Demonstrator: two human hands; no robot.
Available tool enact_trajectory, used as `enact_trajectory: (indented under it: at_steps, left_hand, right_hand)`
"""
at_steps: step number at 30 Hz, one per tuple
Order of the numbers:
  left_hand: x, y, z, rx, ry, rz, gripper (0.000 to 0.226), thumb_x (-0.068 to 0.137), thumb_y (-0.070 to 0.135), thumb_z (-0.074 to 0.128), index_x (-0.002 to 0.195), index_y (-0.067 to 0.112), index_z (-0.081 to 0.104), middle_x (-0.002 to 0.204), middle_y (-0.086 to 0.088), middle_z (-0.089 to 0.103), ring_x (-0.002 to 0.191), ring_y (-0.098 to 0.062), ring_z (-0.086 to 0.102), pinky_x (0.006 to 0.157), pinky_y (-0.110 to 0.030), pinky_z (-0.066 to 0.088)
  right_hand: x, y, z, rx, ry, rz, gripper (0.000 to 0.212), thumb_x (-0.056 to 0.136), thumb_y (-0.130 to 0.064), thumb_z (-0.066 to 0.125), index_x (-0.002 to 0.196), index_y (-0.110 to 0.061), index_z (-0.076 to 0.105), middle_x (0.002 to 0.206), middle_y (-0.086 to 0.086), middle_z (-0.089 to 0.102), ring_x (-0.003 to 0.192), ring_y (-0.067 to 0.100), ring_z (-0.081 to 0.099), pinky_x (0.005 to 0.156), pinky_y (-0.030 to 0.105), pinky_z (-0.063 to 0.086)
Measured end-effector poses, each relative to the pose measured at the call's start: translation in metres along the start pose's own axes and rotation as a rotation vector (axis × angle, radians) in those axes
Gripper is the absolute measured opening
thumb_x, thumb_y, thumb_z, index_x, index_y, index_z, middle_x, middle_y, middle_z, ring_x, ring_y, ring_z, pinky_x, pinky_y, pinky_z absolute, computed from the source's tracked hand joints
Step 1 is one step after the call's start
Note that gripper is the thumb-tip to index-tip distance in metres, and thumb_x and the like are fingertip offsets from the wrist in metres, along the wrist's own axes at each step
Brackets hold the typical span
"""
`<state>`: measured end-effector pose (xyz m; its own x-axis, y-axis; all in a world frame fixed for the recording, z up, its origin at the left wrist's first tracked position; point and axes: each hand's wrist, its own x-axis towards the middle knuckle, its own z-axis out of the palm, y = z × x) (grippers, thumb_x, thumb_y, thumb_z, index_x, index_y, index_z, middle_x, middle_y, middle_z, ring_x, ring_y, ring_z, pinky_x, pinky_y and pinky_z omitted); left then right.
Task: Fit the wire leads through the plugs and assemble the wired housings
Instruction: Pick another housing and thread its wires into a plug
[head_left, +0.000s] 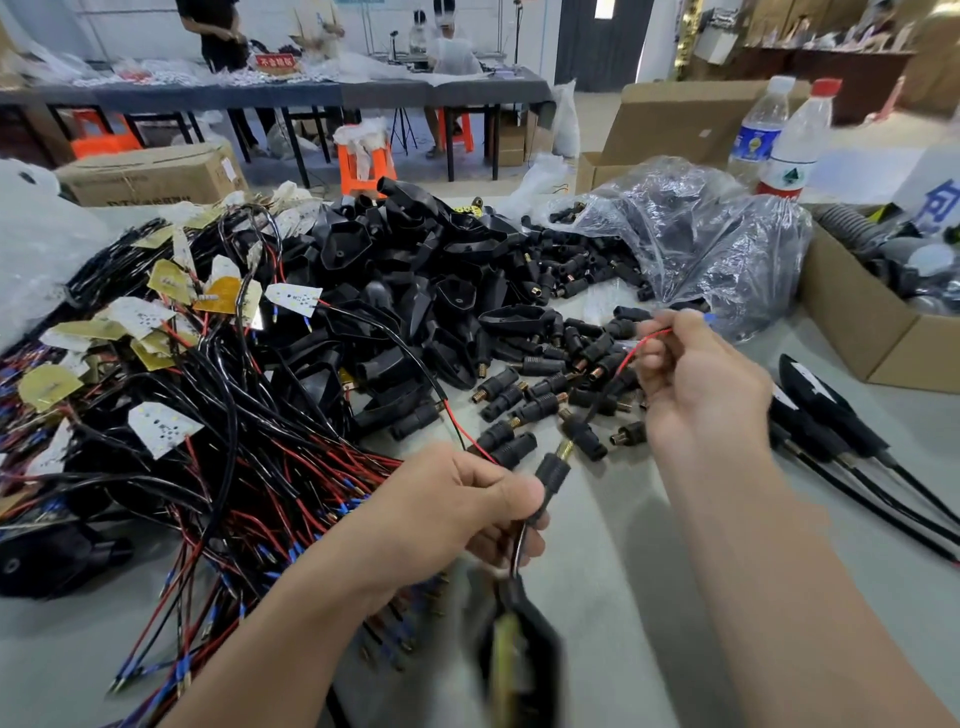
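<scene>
**Fingers (655, 358) pinch a lead for threading**

The fingers of the right hand (701, 384) are pressed together on a red wire lead (638, 347), held up above the bench (649, 530). The left hand (457, 512) has its fingers curled tightly around a black plug (551, 470), brass end pointing up. Below it hangs a black housing (519, 644), which is blurred. The step in hand seems to be threading the leads through the plug. Next, I judge, the right hand must pull the lead straight while the left slides the plug toward the housing. Loose plugs (540, 397) lie just beyond, and a heap of wired boards (197, 415) is at the left.
</scene>
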<state>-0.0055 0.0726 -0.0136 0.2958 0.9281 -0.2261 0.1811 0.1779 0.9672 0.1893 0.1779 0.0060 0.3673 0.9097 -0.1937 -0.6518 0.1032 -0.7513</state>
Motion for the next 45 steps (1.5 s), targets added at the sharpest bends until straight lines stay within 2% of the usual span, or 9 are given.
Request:
enact_trajectory:
  at_steps: [4, 9, 14, 17, 19, 25, 30, 41, 45]
  left_hand:
    - [0.0, -0.003, -0.002, 0.098, 0.061, -0.01, 0.029, 0.091, 0.043, 0.071, 0.077, 0.02, 0.082, 0.084, -0.005, 0.08, 0.084, -0.02, 0.076, 0.089, -0.034, 0.059]
    - [0.003, -0.002, 0.0, -0.07, 0.12, -0.074, 0.03, 0.098, 0.029, 0.064, 0.081, 0.012, 0.082, 0.085, -0.013, 0.079, 0.075, -0.019, 0.074, 0.067, -0.024, 0.057]
    - [0.004, -0.007, -0.005, -0.215, 0.174, -0.049, 0.037, 0.104, 0.029, 0.055, 0.088, 0.01, 0.082, 0.09, -0.017, 0.078, 0.074, -0.021, 0.073, 0.067, -0.026, 0.057]
    - [0.008, -0.007, -0.006, -0.258, 0.225, -0.02, 0.031, 0.096, 0.034, 0.061, 0.088, 0.012, 0.083, 0.087, -0.017, 0.077, 0.07, -0.019, 0.072, 0.064, -0.027, 0.057]
    - [0.008, -0.007, -0.008, -0.32, 0.247, 0.017, 0.032, 0.083, 0.039, 0.067, 0.087, 0.011, 0.083, 0.085, -0.015, 0.076, 0.066, -0.017, 0.069, 0.061, -0.025, 0.056]
    - [0.003, 0.002, -0.017, -0.432, 0.218, 0.075, 0.051, 0.078, 0.028, 0.071, 0.126, 0.014, 0.069, 0.107, -0.009, 0.075, 0.089, -0.017, 0.073, 0.065, -0.028, 0.06]
    - [0.007, -0.001, -0.012, -0.486, 0.446, 0.091, 0.012, 0.099, 0.005, 0.061, 0.103, 0.014, 0.067, 0.101, -0.012, 0.072, 0.083, -0.026, 0.076, 0.06, -0.03, 0.06]
    - [0.008, -0.002, -0.013, -0.324, 0.654, 0.297, 0.018, 0.093, 0.043, 0.062, 0.086, 0.029, 0.069, 0.109, -0.017, 0.07, 0.093, -0.029, 0.074, 0.061, -0.033, 0.061]
    - [0.009, -0.003, -0.016, -0.393, 0.584, 0.229, 0.026, 0.102, 0.02, 0.06, 0.079, 0.024, 0.071, 0.109, -0.025, 0.065, 0.084, -0.024, 0.072, 0.064, -0.033, 0.062]
  right_hand:
    - [0.026, -0.013, -0.019, 0.059, 0.112, 0.002, 0.025, 0.101, -0.001, 0.054, 0.077, -0.005, 0.06, 0.076, 0.012, 0.06, 0.048, 0.009, 0.047, 0.046, 0.014, 0.041]
    - [0.028, -0.013, -0.025, 0.127, 0.078, 0.03, 0.027, 0.105, -0.012, 0.054, 0.081, -0.004, 0.062, 0.064, 0.008, 0.065, 0.05, 0.012, 0.056, 0.047, 0.017, 0.047]
    - [-0.005, 0.014, -0.006, -0.438, -0.5, 0.314, 0.042, 0.103, -0.041, 0.052, 0.099, -0.004, 0.072, 0.086, 0.011, 0.075, 0.054, 0.013, 0.058, 0.048, 0.02, 0.044]
    - [-0.023, 0.03, -0.001, -0.639, -0.862, 0.332, 0.025, 0.092, -0.028, 0.064, 0.1, -0.007, 0.075, 0.092, 0.01, 0.074, 0.059, 0.014, 0.055, 0.054, 0.022, 0.042]
    - [-0.027, 0.033, 0.0, -0.593, -0.938, 0.294, 0.014, 0.096, -0.014, 0.062, 0.094, -0.008, 0.075, 0.088, 0.01, 0.072, 0.059, 0.013, 0.053, 0.054, 0.02, 0.045]
    - [-0.02, 0.029, 0.003, -0.425, -0.631, 0.194, 0.02, 0.098, -0.008, 0.061, 0.08, -0.008, 0.069, 0.077, 0.015, 0.061, 0.053, 0.013, 0.05, 0.048, 0.019, 0.043]
    - [-0.017, 0.03, 0.0, -0.469, -0.508, 0.207, 0.016, 0.095, -0.016, 0.07, 0.081, -0.01, 0.07, 0.068, 0.009, 0.06, 0.052, 0.014, 0.047, 0.048, 0.02, 0.04]
    - [-0.024, 0.035, 0.006, -0.469, -0.498, 0.207, 0.02, 0.095, -0.019, 0.071, 0.081, -0.005, 0.069, 0.058, 0.003, 0.061, 0.046, 0.01, 0.05, 0.043, 0.017, 0.042]
    - [-0.025, 0.034, 0.005, -0.416, -0.507, 0.21, 0.019, 0.093, -0.013, 0.072, 0.074, -0.01, 0.072, 0.064, 0.005, 0.063, 0.049, 0.012, 0.052, 0.044, 0.018, 0.043]
